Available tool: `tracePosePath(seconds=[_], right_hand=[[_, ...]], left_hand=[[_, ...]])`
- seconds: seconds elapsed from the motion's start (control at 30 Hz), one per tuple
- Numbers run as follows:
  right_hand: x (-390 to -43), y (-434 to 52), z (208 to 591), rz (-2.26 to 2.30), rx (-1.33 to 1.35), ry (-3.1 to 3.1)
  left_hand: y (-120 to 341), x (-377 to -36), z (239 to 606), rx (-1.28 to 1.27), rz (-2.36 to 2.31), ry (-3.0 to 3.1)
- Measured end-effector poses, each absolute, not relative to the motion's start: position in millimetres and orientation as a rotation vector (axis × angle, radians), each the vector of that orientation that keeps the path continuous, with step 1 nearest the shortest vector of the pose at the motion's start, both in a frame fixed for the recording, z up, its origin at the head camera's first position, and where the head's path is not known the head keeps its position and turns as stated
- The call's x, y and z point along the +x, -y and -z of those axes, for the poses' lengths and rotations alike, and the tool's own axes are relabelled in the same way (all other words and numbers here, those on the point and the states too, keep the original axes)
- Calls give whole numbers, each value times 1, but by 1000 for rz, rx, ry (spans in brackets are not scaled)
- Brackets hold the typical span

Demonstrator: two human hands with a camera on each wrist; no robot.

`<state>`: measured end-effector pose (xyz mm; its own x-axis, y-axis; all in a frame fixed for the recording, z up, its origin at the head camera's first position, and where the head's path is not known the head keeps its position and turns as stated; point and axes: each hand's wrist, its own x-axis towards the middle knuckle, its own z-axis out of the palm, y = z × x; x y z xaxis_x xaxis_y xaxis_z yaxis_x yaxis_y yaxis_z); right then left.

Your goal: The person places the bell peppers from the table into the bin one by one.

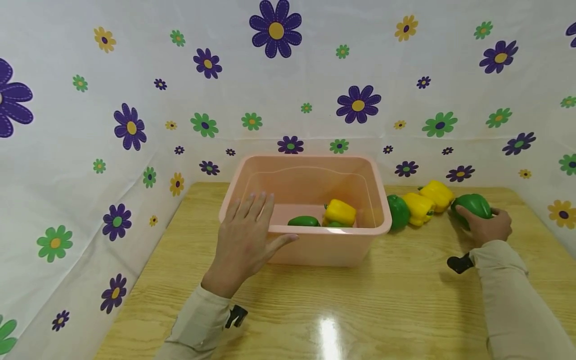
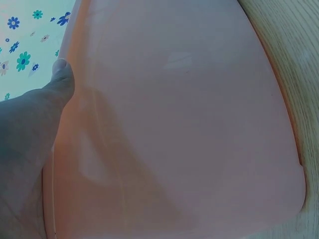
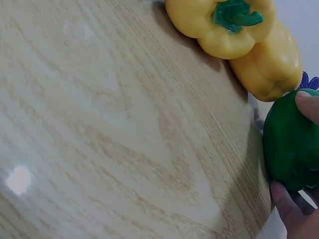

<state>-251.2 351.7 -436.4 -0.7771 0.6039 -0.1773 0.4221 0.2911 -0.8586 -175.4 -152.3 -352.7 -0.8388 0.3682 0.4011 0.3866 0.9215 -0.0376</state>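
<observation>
A pink plastic bin [image 1: 315, 245] stands at the middle of the table. My left hand [image 1: 245, 235] rests on its front left rim, fingers straight and thumb along the edge; in the left wrist view the thumb [image 2: 62, 82] lies at the rim. Inside the bin are a yellow bell pepper [image 1: 340, 212] and green ones [image 1: 303, 221], partly hidden by the front wall. At the right, my right hand [image 1: 490, 227] grips a green bell pepper [image 1: 471, 205] between thumb and fingers, also seen in the right wrist view as a dark green pepper [image 3: 291, 139].
Between the bin and my right hand, a green bell pepper [image 1: 398, 212] and two yellow ones, the nearer yellow pepper [image 1: 418, 208] and the farther yellow pepper [image 1: 436, 195], sit in a row. A flower-printed white cloth [image 1: 288, 90] hangs behind the wooden table [image 1: 405, 300].
</observation>
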Motion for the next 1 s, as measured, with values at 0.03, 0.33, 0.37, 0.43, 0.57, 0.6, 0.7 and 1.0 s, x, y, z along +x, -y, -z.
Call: tracePosePath(seconds=[0.03,0.33,0.37,0.43,0.57,0.6,0.7,1.0], right_hand=[[-251,-352,437,-1490,-954,2373],[-247,-353,434,-1526,-980,2340],[-246,-353,433,-1532,-988,2334],[-246,-352,432,-1536,-996,2325],[-245,-354,428,-1538,-989,2306],[-245,-355,426,-1536,-985,2299],[-245,-355,421,-1541,-971,2278],[-247,-354,405,-1594,-983,2179]], left_hand=[[152,-176,353,-550,64,2672],[152,-176,355,-552,80,2656],[152,-176,355,-552,82,2656],[152,-176,355,-550,85,2659],[152,-176,354,-548,92,2663],[151,-176,354,-547,90,2666],[152,-176,354,-534,84,2685],[152,-175,355,-545,89,2654]])
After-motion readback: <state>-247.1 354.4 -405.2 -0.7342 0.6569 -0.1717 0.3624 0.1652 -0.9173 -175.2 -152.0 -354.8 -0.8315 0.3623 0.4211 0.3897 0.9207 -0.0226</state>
